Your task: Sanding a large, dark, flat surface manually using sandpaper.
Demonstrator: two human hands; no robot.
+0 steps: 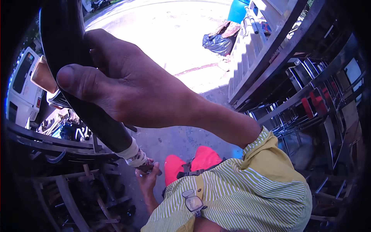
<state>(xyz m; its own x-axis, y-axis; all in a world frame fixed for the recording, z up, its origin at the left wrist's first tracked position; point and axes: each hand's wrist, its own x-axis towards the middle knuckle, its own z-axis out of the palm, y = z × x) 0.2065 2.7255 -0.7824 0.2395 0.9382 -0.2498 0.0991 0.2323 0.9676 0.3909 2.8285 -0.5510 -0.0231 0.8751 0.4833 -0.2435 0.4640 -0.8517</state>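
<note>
A long, thick, dark pole-like thing runs slantwise from the upper left down toward my body; its exact kind does not show. Around its upper part my right hand is closed, the thumb lying along the near side and the fingertips hidden behind it. Pale wrapping covers the lower end. There my left hand is closed on the thing, small and partly hidden in this view.
Metal frames and bars stand low on the left, with more metal racks on the right. Beyond lie a black plastic bag, a blue barrel and a white vehicle. Glasses hang on my striped shirt.
</note>
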